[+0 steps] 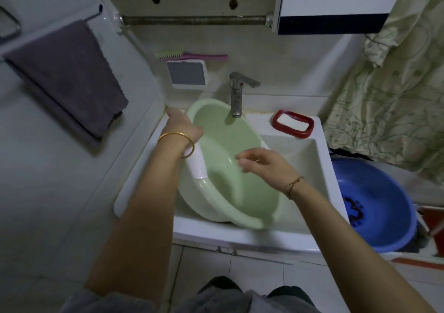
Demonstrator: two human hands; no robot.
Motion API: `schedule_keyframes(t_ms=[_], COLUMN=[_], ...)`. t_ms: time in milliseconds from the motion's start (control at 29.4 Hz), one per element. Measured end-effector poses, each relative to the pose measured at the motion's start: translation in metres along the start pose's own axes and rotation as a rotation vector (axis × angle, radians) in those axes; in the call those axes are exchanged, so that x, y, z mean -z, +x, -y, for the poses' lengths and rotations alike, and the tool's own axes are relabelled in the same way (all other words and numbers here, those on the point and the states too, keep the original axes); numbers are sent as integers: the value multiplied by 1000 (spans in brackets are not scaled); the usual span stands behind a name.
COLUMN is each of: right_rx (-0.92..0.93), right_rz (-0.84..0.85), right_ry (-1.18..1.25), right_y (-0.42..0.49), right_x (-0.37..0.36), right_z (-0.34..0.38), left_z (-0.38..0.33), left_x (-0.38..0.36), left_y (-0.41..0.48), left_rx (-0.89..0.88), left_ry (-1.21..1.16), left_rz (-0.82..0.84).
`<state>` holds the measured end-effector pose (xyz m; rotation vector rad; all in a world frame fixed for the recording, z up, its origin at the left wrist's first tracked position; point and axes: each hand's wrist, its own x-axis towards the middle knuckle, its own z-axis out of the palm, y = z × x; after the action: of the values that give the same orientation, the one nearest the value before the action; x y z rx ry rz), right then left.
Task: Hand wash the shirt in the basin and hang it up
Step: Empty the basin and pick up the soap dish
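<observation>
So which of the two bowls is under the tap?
The light green basin, tilted in the sink, with the left hand holding its rim. The blue basin sits outside the sink, to the right.

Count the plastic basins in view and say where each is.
2. The green basin sits tilted in the sink under the tap; the blue basin is lower down, right of the sink. Others may be out of view.

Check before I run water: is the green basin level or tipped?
Tipped: the green basin leans, left rim raised onto the sink edge, gripped by the left hand.
</observation>
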<state>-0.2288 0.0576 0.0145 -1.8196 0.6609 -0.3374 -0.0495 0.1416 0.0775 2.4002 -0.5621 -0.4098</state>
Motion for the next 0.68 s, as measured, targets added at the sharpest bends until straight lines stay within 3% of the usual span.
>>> schedule_keyframes(t_ms=[68,136,238,408,680], right_rx=[-108,-326,-606,-717,-754], right_rz=[-207,-263,-256,-400,-456], right_ry=[-285,-514,-514,-400,-593], right_y=[13,23,25,28,30], right_x=[15,27,33,46,61], right_z=[-27,-60,-95,-114,-108], left_z=[10,17,26,41,69], left_x=[-1,-2,-5,-16,-51], left_y=[7,13,18,27,38], left_rx=[19,43,126,137,123], left_ry=[-37,-99,-238,-314,-117], left_rz=[3,25,102,169,262])
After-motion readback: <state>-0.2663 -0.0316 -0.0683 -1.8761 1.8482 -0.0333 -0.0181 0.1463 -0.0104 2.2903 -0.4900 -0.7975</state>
